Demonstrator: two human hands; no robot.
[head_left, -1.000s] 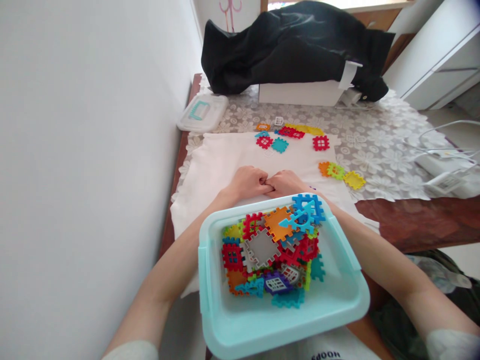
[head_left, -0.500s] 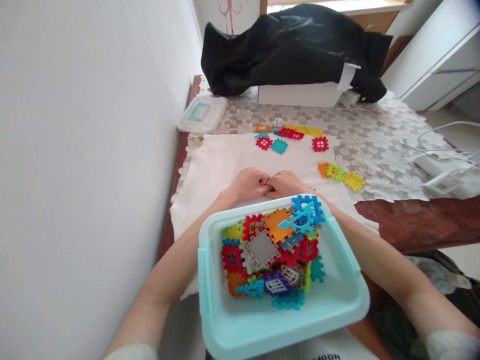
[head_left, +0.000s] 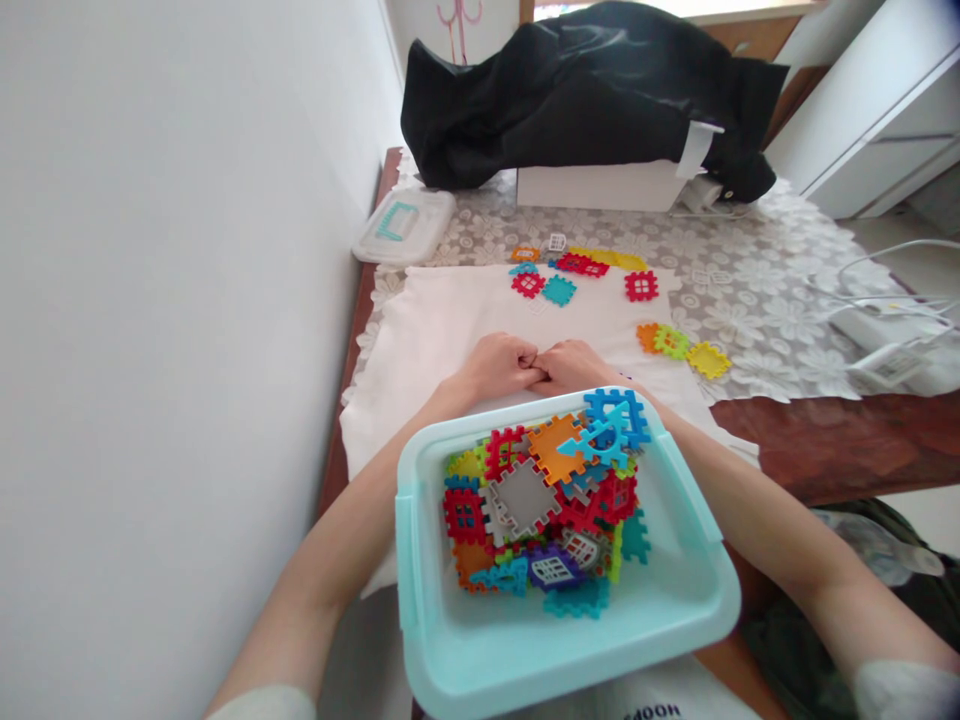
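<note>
My left hand (head_left: 501, 364) and my right hand (head_left: 568, 366) rest on the white cloth (head_left: 427, 330), closed and touching at the knuckles. If anything is inside either hand, it is hidden. Nearer to me, between my forearms, a light blue bin (head_left: 570, 660) holds many notched plastic pieces, among them a grey one (head_left: 525, 498) and an orange one (head_left: 556, 448). Beyond my hands lie a red window piece (head_left: 528, 285), a teal square (head_left: 559, 291) and another red window piece (head_left: 641, 286). To the right are orange, green (head_left: 671, 342) and yellow (head_left: 709, 360) pieces.
A translucent lid (head_left: 409, 228) lies at the table's back left, by the white wall (head_left: 187, 250). Black fabric (head_left: 585, 100) covers something on a white box (head_left: 600, 187) at the back. Cables and a white device (head_left: 892, 350) are at the right.
</note>
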